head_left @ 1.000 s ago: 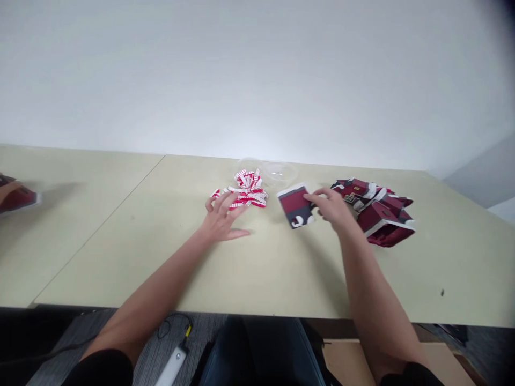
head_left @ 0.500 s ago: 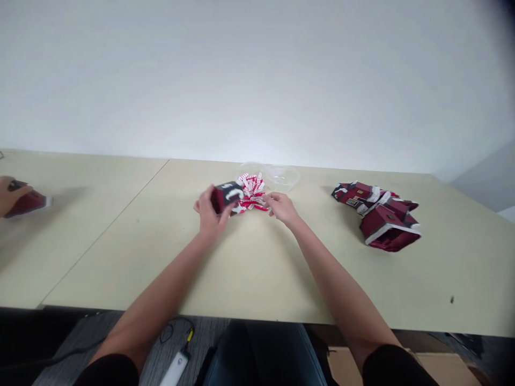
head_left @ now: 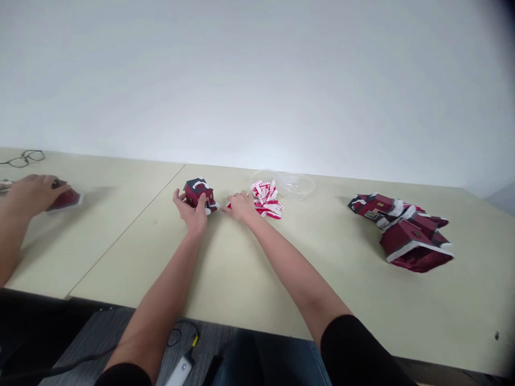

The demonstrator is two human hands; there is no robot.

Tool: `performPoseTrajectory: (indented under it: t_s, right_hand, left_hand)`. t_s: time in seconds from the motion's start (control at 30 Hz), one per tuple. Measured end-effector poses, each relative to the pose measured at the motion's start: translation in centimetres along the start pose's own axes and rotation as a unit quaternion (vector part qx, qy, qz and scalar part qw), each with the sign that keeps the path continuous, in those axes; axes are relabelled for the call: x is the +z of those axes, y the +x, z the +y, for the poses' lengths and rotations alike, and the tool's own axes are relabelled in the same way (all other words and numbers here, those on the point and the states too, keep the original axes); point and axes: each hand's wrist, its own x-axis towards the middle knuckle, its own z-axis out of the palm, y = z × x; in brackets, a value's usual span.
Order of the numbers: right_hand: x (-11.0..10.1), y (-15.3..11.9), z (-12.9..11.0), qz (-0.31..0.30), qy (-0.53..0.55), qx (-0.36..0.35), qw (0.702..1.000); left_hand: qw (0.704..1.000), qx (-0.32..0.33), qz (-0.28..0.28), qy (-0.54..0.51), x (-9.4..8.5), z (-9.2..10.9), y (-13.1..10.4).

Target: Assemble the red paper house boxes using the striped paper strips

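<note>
My left hand (head_left: 193,212) is closed around a small dark red model house (head_left: 196,195) with a dark roof and white snow trim, held upright at the tabletop. Just to its right, my right hand (head_left: 240,206) has its fingers closed and bent down toward the table. A bit of a red-and-white strip (head_left: 229,205) shows at its fingertips. Beside that hand lies a loose pile of red-and-white strips (head_left: 267,198), partly covered by the hand.
Behind the pile sits a clear plastic container (head_left: 296,186). Several dark red model houses (head_left: 408,231) lie grouped at the right. At the far left, another person's hand (head_left: 34,194) holds a similar house (head_left: 67,198), near eyeglasses (head_left: 26,157). A seam crosses the table (head_left: 132,225).
My left hand has turned the house upright and moved it left, away from the pile. My right hand has gone from the pile's right side to its left. The view has shifted left.
</note>
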Motion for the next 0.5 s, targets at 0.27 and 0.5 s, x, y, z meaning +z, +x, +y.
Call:
performPoseTrajectory:
  t_s: [0.27,0.5]
  right_hand:
    - [0.7,-2.1,1.6,0.022,-0.009,0.009,1.0]
    - [-0.9,-5.2,4.4,0.15,0.135,0.024,0.979]
  left_hand:
    - [0.997,-0.05,-0.014,-0.058,0.8,1.1,-0.9]
    - [0.977,-0.146,-0.082,-0.134,1.2,2.1,-1.2]
